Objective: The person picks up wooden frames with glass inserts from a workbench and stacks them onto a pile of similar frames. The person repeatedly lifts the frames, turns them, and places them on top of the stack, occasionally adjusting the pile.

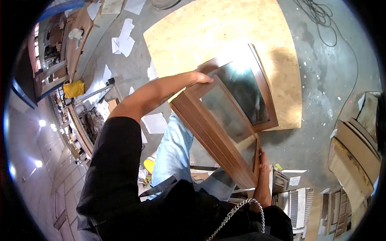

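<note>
A brown wood-framed glass panel point(215, 134) is held tilted in front of my body, its thick moulded edge toward me. My left hand point(203, 78) is closed on its far left corner, with the fingertips partly out of sight. At the near right end, my right hand point(263, 160) grips the side of the frame; most of its fingers are behind the wood. Just beyond, a second brown wood-framed glass panel point(263, 86) lies on a large pale plywood board point(221, 24), partly covered by the held one. Bright light reflects off its glass.
White paper sheets point(125, 40) are scattered over the grey floor at the left. A dark cable point(354, 60) runs along the floor at the right. Boards point(358, 148) are stacked at the right, and a yellow bag point(74, 89) sits among clutter at the left.
</note>
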A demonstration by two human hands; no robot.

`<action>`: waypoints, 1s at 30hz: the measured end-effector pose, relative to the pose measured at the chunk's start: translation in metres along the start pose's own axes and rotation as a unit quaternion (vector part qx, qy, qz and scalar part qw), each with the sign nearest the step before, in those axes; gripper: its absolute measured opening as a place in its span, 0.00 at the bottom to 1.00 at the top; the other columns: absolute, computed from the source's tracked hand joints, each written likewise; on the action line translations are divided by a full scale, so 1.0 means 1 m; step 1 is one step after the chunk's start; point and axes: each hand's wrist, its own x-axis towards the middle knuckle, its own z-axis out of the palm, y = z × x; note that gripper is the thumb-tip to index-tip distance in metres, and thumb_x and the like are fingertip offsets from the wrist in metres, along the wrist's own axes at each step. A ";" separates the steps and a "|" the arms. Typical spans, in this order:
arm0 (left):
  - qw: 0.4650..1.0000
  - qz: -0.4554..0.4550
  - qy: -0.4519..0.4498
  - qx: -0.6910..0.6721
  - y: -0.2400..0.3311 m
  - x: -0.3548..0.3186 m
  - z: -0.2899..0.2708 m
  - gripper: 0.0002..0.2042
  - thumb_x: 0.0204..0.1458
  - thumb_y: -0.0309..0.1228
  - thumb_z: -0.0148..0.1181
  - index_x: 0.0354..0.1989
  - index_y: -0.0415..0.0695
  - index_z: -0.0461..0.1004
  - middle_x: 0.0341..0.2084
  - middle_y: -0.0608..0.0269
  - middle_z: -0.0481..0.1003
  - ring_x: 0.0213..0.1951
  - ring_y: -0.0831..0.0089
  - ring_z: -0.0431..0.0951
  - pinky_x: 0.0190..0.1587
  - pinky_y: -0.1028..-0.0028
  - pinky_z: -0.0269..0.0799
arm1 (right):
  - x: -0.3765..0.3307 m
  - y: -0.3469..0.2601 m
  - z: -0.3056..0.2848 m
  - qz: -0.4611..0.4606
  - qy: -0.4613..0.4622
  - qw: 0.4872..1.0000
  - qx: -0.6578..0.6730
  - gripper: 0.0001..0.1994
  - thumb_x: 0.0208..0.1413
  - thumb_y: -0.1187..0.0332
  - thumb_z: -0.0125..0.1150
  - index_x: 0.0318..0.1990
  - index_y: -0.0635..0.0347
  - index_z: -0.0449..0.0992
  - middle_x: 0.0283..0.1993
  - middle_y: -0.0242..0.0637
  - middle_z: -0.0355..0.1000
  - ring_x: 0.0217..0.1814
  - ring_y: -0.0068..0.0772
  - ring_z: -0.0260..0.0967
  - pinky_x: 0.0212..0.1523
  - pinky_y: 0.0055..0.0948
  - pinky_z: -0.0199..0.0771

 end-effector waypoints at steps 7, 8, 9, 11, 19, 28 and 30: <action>0.999 0.042 0.004 0.001 -0.003 0.006 -0.003 0.29 0.55 0.55 0.42 0.49 0.41 0.71 0.51 0.52 0.68 0.53 0.64 0.66 0.55 0.64 0.60 | -0.081 -0.043 0.043 0.031 0.017 0.998 -0.044 0.33 0.55 0.41 0.47 0.55 0.62 0.68 0.48 0.40 0.69 0.46 0.39 0.67 0.47 0.36 0.67; 1.000 0.027 -0.013 0.003 0.000 -0.003 -0.010 0.29 0.55 0.55 0.42 0.49 0.41 0.71 0.51 0.51 0.68 0.53 0.64 0.66 0.55 0.64 0.60 | -0.089 -0.046 0.049 0.039 0.018 0.998 -0.045 0.33 0.55 0.41 0.47 0.55 0.62 0.68 0.48 0.40 0.69 0.45 0.38 0.68 0.46 0.36 0.68; 0.999 0.014 -0.029 0.010 0.011 -0.013 -0.019 0.29 0.55 0.56 0.41 0.49 0.41 0.71 0.51 0.51 0.68 0.53 0.64 0.66 0.55 0.64 0.60 | -0.093 -0.054 0.055 0.055 0.018 0.997 -0.047 0.32 0.55 0.41 0.47 0.54 0.62 0.68 0.47 0.40 0.70 0.44 0.38 0.68 0.46 0.35 0.68; 0.998 -0.008 -0.052 0.031 0.024 -0.021 -0.032 0.29 0.55 0.56 0.41 0.49 0.41 0.71 0.51 0.51 0.68 0.53 0.64 0.66 0.55 0.64 0.60 | -0.109 -0.062 0.065 0.100 0.017 0.993 -0.056 0.32 0.55 0.41 0.48 0.54 0.62 0.69 0.46 0.40 0.70 0.43 0.38 0.68 0.44 0.35 0.68; 0.996 -0.020 -0.041 0.076 0.059 0.000 -0.058 0.30 0.55 0.57 0.40 0.50 0.41 0.70 0.52 0.50 0.68 0.54 0.64 0.66 0.55 0.64 0.60 | -0.110 -0.060 0.088 -0.099 0.025 0.994 0.027 0.23 0.56 0.46 0.49 0.40 0.59 0.74 0.29 0.35 0.68 0.28 0.32 0.64 0.30 0.28 0.65; 0.998 0.023 -0.010 0.060 0.065 0.025 -0.040 0.32 0.56 0.58 0.39 0.51 0.40 0.70 0.52 0.49 0.68 0.54 0.63 0.66 0.56 0.65 0.60 | -0.048 -0.065 0.071 -0.005 -0.036 0.999 -0.013 0.22 0.59 0.45 0.42 0.30 0.54 0.72 0.24 0.34 0.68 0.24 0.33 0.65 0.26 0.31 0.65; 0.998 0.037 -0.011 0.054 0.066 0.021 -0.041 0.32 0.56 0.58 0.39 0.51 0.40 0.70 0.52 0.49 0.68 0.55 0.63 0.66 0.56 0.65 0.60 | -0.069 -0.068 0.072 -0.028 -0.033 0.999 -0.020 0.23 0.59 0.45 0.42 0.31 0.55 0.72 0.25 0.34 0.68 0.25 0.33 0.65 0.27 0.31 0.66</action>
